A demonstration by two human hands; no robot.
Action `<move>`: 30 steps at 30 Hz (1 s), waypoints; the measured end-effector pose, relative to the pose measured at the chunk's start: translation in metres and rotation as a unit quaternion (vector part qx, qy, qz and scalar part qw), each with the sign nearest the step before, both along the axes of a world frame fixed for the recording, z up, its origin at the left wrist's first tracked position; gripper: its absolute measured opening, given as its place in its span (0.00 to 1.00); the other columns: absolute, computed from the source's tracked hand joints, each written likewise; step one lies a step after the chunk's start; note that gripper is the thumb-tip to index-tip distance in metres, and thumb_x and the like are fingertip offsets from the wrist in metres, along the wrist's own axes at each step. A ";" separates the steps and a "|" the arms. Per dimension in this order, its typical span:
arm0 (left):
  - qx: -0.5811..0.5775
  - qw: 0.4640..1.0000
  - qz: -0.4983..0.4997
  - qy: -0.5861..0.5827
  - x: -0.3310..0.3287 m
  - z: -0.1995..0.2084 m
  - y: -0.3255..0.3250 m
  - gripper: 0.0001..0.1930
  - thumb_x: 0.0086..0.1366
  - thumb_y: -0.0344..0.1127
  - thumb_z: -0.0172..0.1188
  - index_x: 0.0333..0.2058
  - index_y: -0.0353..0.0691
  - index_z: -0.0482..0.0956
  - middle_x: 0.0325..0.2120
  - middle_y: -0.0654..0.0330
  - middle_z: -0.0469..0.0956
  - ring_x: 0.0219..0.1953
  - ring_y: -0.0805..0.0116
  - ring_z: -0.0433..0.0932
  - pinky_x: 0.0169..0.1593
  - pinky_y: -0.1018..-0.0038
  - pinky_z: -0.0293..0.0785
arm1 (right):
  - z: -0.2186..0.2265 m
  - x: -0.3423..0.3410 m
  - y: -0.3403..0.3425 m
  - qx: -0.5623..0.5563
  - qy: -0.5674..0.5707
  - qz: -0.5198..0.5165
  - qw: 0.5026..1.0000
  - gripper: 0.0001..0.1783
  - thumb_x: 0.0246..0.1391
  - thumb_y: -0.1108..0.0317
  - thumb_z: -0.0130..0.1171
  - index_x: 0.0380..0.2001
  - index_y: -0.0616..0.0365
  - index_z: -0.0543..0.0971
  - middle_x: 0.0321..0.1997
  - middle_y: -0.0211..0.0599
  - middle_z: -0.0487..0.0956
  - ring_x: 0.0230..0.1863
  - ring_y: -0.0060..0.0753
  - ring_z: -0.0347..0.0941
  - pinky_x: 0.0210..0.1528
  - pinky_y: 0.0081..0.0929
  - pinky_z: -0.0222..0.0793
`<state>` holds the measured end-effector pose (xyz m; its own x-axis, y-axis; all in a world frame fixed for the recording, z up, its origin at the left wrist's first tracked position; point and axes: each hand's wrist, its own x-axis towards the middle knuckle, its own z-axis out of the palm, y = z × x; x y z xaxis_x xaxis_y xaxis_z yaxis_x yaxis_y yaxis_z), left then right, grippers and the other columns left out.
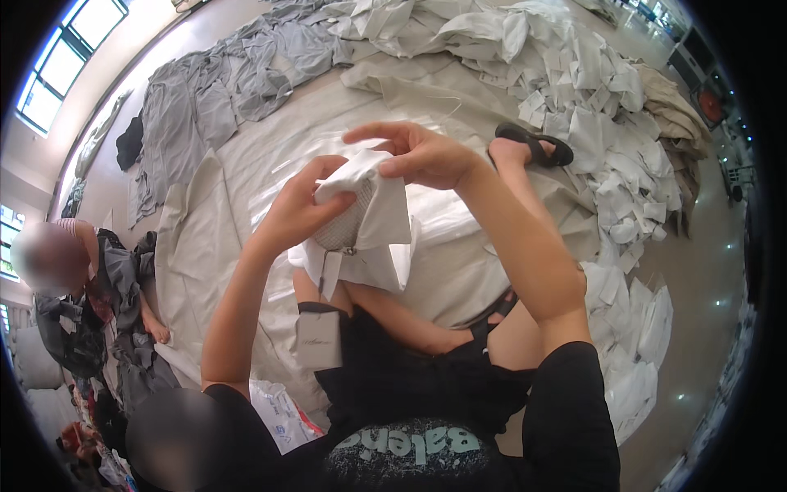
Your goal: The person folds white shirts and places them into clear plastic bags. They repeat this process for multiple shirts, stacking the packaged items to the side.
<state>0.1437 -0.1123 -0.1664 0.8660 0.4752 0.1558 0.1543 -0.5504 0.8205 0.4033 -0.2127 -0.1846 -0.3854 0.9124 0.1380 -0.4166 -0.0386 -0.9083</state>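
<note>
Above my lap I hold up a white garment point(387, 220) with a patch of grey mesh-like fabric on it. My left hand point(293, 207) grips its left edge, thumb across the front and fingers behind. At the upper right corner, my right hand point(433, 159) presses the cloth with its thumb; the index finger stretches out above and the other fingertips are partly hidden. A small metallic piece and a narrow strip hang below the mesh. A pale rectangular tag point(320, 338) lies against my black shorts, beneath the garment.
I sit on a large cream cloth point(270, 123) spread over the floor. Grey garments point(213, 90) lie heaped at the far left, white tagged garments point(607, 156) along the right. A person point(90, 271) sits at the left with dark cloth. A plastic bag point(283, 416) lies beside me.
</note>
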 end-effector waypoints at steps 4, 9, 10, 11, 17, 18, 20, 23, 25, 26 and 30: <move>0.106 0.994 0.027 0.009 -0.015 -0.042 -0.006 0.19 0.65 0.36 0.69 0.53 0.36 0.84 0.44 0.45 0.87 0.47 0.47 0.86 0.52 0.60 0.80 | -0.055 -0.014 -0.029 -0.100 -0.033 -0.053 0.993 0.39 0.61 0.64 0.75 0.74 0.52 0.72 0.49 0.31 0.85 0.42 0.19 0.80 0.51 0.20 0.78; 0.177 0.979 -0.023 0.099 -0.016 -0.018 0.002 0.17 0.66 0.40 0.68 0.50 0.37 0.85 0.31 0.41 0.84 0.35 0.40 0.85 0.41 0.56 0.79 | -0.066 -0.051 -0.056 0.039 -0.226 -0.359 0.905 0.31 0.56 0.64 0.78 0.62 0.53 0.80 0.47 0.29 0.80 0.42 0.20 0.73 0.46 0.22 0.76; 0.185 0.975 -0.029 0.117 -0.010 -0.002 -0.002 0.17 0.66 0.41 0.69 0.48 0.37 0.85 0.31 0.41 0.84 0.35 0.41 0.85 0.41 0.57 0.79 | -0.059 -0.061 -0.059 0.047 -0.252 -0.412 0.874 0.25 0.57 0.65 0.77 0.56 0.54 0.80 0.41 0.28 0.79 0.38 0.20 0.73 0.42 0.23 0.75; 0.193 0.971 -0.035 0.134 -0.004 0.005 -0.004 0.17 0.65 0.41 0.70 0.46 0.36 0.85 0.31 0.41 0.84 0.36 0.41 0.85 0.42 0.57 0.79 | -0.055 -0.074 -0.061 0.053 -0.279 -0.464 0.839 0.20 0.58 0.66 0.76 0.51 0.55 0.81 0.35 0.26 0.79 0.34 0.20 0.73 0.39 0.23 0.75; 0.136 0.971 -0.071 0.182 0.053 -0.044 0.041 0.18 0.66 0.36 0.59 0.53 0.37 0.81 0.25 0.49 0.82 0.23 0.56 0.76 0.30 0.60 0.72 | -0.036 -0.168 -0.093 -0.029 -0.408 -0.451 0.794 0.17 0.59 0.57 0.74 0.42 0.55 0.80 0.31 0.45 0.84 0.35 0.47 0.84 0.39 0.40 0.78; 0.077 0.977 -0.022 0.200 0.069 -0.030 0.025 0.19 0.66 0.35 0.59 0.54 0.37 0.81 0.25 0.52 0.81 0.23 0.60 0.76 0.29 0.61 0.71 | -0.041 -0.179 -0.097 -0.037 -0.444 -0.427 0.787 0.19 0.59 0.54 0.74 0.42 0.55 0.80 0.33 0.46 0.85 0.37 0.51 0.85 0.41 0.44 0.78; -0.024 0.983 0.060 0.172 0.085 -0.024 0.022 0.20 0.67 0.34 0.57 0.56 0.37 0.80 0.27 0.60 0.79 0.24 0.71 0.76 0.25 0.68 0.70 | -0.057 -0.195 -0.081 -0.020 -0.469 -0.425 0.774 0.23 0.58 0.49 0.73 0.45 0.54 0.79 0.36 0.49 0.87 0.40 0.57 0.86 0.44 0.50 0.78; -0.125 0.982 0.115 0.087 0.105 -0.015 0.074 0.25 0.66 0.31 0.55 0.62 0.33 0.76 0.30 0.53 0.83 0.27 0.63 0.82 0.25 0.64 0.78 | -0.061 -0.196 -0.043 0.002 -0.433 -0.495 0.754 0.31 0.55 0.46 0.75 0.50 0.55 0.75 0.39 0.49 0.86 0.43 0.58 0.85 0.47 0.53 0.77; -0.228 0.955 0.186 -0.037 0.108 0.032 0.083 0.22 0.68 0.28 0.51 0.58 0.30 0.78 0.34 0.52 0.84 0.32 0.60 0.86 0.30 0.65 0.84 | -0.027 -0.175 -0.019 -0.044 -0.384 -0.544 0.745 0.36 0.52 0.45 0.78 0.52 0.57 0.73 0.38 0.43 0.84 0.42 0.52 0.84 0.48 0.50 0.77; -0.235 0.941 0.220 -0.105 0.109 0.058 0.081 0.16 0.70 0.26 0.49 0.53 0.30 0.79 0.39 0.48 0.84 0.36 0.55 0.88 0.37 0.63 0.90 | -0.015 -0.167 -0.011 0.000 -0.384 -0.577 0.721 0.38 0.51 0.45 0.79 0.53 0.57 0.72 0.42 0.44 0.83 0.45 0.52 0.83 0.49 0.49 0.77; -0.300 0.887 0.215 -0.279 0.085 0.145 0.038 0.12 0.75 0.27 0.48 0.48 0.21 0.72 0.44 0.39 0.82 0.46 0.47 0.87 0.54 0.58 0.89 | 0.018 -0.139 0.021 0.105 -0.345 -0.687 0.631 0.44 0.45 0.48 0.83 0.57 0.57 0.70 0.52 0.43 0.77 0.52 0.51 0.79 0.52 0.49 0.75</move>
<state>0.2283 -0.0744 -0.0210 0.4521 0.8850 0.1113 -0.2787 0.0216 0.9601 0.2645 -0.1917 -0.1668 0.7144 0.4401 0.5440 0.5725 0.0794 -0.8161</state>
